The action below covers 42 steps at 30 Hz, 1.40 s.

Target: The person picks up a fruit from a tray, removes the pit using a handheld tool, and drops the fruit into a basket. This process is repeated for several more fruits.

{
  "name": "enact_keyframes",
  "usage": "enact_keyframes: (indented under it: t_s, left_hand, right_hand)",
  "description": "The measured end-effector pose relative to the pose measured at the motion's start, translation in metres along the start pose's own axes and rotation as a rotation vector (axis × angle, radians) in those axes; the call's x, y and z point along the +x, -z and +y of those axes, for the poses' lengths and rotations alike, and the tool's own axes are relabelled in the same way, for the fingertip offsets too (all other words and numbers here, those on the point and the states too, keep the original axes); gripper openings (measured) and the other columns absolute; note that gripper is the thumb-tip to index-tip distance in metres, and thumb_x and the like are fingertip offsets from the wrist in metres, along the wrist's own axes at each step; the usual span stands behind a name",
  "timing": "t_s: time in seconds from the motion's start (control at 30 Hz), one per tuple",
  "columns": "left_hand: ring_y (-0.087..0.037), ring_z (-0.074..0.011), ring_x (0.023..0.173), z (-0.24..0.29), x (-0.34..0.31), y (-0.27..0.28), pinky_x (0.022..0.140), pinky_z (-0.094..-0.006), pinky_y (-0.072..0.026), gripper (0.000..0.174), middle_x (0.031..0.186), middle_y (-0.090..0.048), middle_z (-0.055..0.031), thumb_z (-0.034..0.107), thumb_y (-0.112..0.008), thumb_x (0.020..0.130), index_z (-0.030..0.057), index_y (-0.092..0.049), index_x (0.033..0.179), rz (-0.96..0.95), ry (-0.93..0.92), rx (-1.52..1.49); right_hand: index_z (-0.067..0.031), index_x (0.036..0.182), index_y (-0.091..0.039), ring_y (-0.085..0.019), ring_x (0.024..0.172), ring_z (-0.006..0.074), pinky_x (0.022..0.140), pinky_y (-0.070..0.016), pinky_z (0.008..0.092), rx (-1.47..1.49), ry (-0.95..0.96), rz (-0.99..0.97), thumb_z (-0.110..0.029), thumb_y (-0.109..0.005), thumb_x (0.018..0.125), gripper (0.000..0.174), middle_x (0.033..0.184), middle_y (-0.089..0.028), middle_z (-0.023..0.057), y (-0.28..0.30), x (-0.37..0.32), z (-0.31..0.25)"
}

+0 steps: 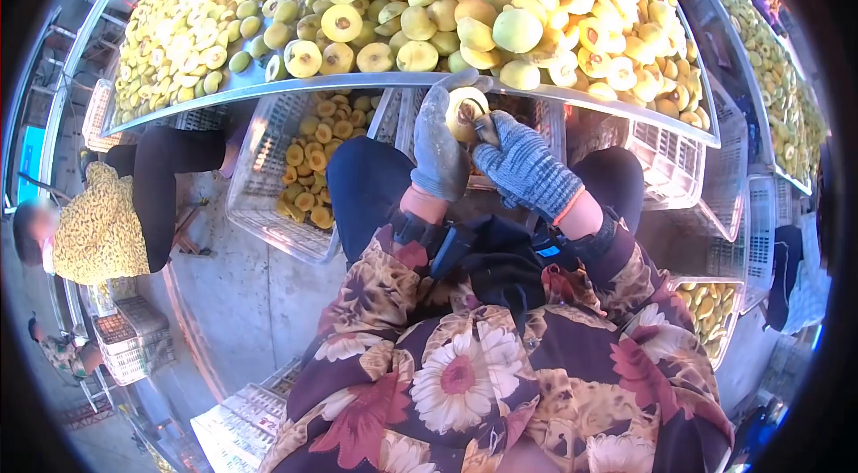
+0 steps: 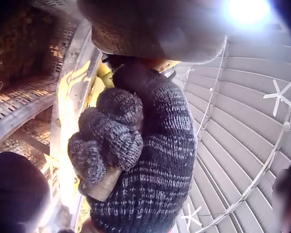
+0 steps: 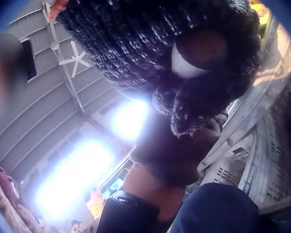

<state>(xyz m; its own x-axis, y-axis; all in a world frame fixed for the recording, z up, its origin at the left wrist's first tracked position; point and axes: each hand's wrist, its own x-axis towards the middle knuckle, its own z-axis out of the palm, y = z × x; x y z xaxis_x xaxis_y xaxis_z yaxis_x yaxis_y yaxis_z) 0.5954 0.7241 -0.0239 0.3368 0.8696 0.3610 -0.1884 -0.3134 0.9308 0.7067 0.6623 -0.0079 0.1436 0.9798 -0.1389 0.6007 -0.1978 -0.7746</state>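
Note:
A halved yellow peach [image 1: 463,113] with a brown centre is in my gloved left hand [image 1: 440,148], just before the metal table's near edge. My right hand [image 1: 533,165], in a grey striped knit glove, grips a tool whose wooden handle [image 2: 105,186] sticks out below the curled fingers in the left wrist view. The dark metal end of the tool [image 1: 485,126] meets the peach's cut face. In the right wrist view the butt of the handle [image 3: 200,52] shows inside the right glove; the left hand is in shadow beyond it.
Halved peaches pile on the metal-rimmed table [image 1: 357,80] ahead. Below it, a plastic crate [image 1: 259,205] holds more halves, between my left knee [image 1: 365,191] and a person in a yellow patterned top [image 1: 100,227]. A white crate [image 1: 666,164] stands right of my knees.

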Motion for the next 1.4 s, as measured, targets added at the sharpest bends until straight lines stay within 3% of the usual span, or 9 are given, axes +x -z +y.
enact_keyframes:
  t_s: [0.4, 0.53, 0.63, 0.7, 0.8, 1.03, 1.13, 1.3, 1.4]
  left_hand:
    - [-0.064, -0.0175, 0.077, -0.037, 0.001, 0.004, 0.068, -0.0278, -0.0512, 0.031, 0.089, -0.067, -0.0114, 0.026, -0.05, 0.095, -0.0023, -0.058, 0.104, -0.004, -0.091, 0.051]
    - [-0.064, -0.0195, 0.078, -0.046, 0.005, 0.013, 0.07, -0.0303, -0.0522, 0.035, 0.084, -0.068, -0.0111, 0.031, -0.049, 0.096, -0.0023, -0.058, 0.102, -0.185, 0.085, 0.086]
    - [-0.065, -0.02, 0.078, -0.035, 0.006, 0.009, 0.068, -0.0302, -0.053, 0.042, 0.084, -0.068, -0.0119, 0.038, -0.048, 0.096, -0.0029, -0.058, 0.1, -0.136, 0.363, -0.361]
    - [-0.064, -0.0194, 0.077, -0.078, 0.001, 0.016, 0.066, -0.0284, -0.0531, 0.048, 0.084, -0.068, -0.0129, 0.042, -0.042, 0.097, -0.0029, -0.058, 0.1, -0.01, -0.162, 0.332]
    - [-0.064, -0.0187, 0.075, -0.079, -0.003, 0.005, 0.063, -0.027, -0.0528, 0.053, 0.086, -0.067, -0.0136, 0.045, -0.034, 0.099, -0.0026, -0.058, 0.1, 0.144, -0.144, 0.288]
    - [-0.065, -0.022, 0.077, -0.038, 0.004, 0.016, 0.062, -0.0318, -0.0553, 0.054, 0.094, -0.066, -0.016, 0.047, -0.033, 0.099, -0.001, -0.056, 0.105, -0.22, 0.347, -0.499]
    - [-0.065, -0.023, 0.078, -0.073, 0.0, 0.011, 0.062, -0.0317, -0.056, 0.056, 0.097, -0.065, -0.0175, 0.049, -0.032, 0.099, -0.0014, -0.055, 0.108, 0.059, 0.256, -0.366]
    - [-0.065, -0.0219, 0.077, -0.082, 0.0, 0.02, 0.061, -0.0287, -0.0553, 0.053, 0.1, -0.065, -0.017, 0.046, -0.034, 0.099, -0.0019, -0.054, 0.112, -0.049, 0.269, -0.246]
    - [-0.064, -0.0205, 0.076, -0.089, 0.003, 0.022, 0.062, -0.027, -0.0541, 0.052, 0.1, -0.065, -0.0161, 0.045, -0.033, 0.1, -0.0015, -0.053, 0.113, -0.068, 0.145, -0.095]
  right_hand:
    - [0.0007, 0.106, -0.053, -0.061, 0.085, 0.0374, 0.074, -0.0485, 0.0439, 0.034, 0.076, -0.109, -0.022, -0.06, 0.082, 0.034, 0.088, -0.06, 0.022, -0.006, -0.006, 0.009]
    - [0.0008, 0.1, -0.055, -0.059, 0.064, 0.0272, 0.058, -0.0476, 0.0376, -0.082, 0.178, -0.108, -0.019, -0.058, 0.085, 0.025, 0.073, -0.056, 0.0146, -0.008, -0.006, 0.017]
    - [-0.0013, 0.095, -0.057, -0.053, 0.051, 0.0186, 0.047, -0.0439, 0.0321, 0.247, -0.032, -0.285, -0.019, -0.057, 0.088, 0.019, 0.064, -0.053, 0.0085, 0.002, -0.009, 0.009]
    - [-0.0034, 0.093, -0.057, -0.05, 0.047, 0.014, 0.044, -0.0417, 0.0285, 0.56, 0.034, -0.371, -0.019, -0.057, 0.09, 0.016, 0.063, -0.051, 0.0049, -0.004, -0.01, 0.027]
    - [-0.0055, 0.094, -0.059, -0.049, 0.047, 0.0104, 0.041, -0.0392, 0.0247, 1.306, -0.351, -0.61, -0.019, -0.057, 0.091, 0.014, 0.066, -0.053, 0.0018, 0.007, -0.017, 0.021]
    - [-0.0027, 0.104, -0.059, -0.05, 0.051, 0.006, 0.04, -0.0374, 0.0198, 1.572, -0.373, -0.779, -0.013, -0.053, 0.093, 0.017, 0.077, -0.056, 0.0015, 0.005, -0.017, 0.034]
    - [-0.0003, 0.111, -0.058, -0.052, 0.056, 0.0059, 0.046, -0.0404, 0.0185, 1.863, -0.447, -0.947, -0.013, -0.049, 0.094, 0.023, 0.087, -0.057, 0.004, -0.003, -0.015, 0.042]
    - [0.0008, 0.115, -0.055, -0.047, 0.054, 0.0043, 0.045, -0.0384, 0.0167, 1.387, -0.289, -0.671, -0.014, -0.047, 0.095, 0.026, 0.08, -0.052, 0.0005, 0.003, -0.019, 0.029]
    - [0.0008, 0.113, -0.056, -0.048, 0.055, 0.0044, 0.046, -0.0395, 0.0163, 1.758, -0.443, -0.881, -0.013, -0.047, 0.095, 0.025, 0.081, -0.052, 0.0007, 0.006, -0.015, 0.029]
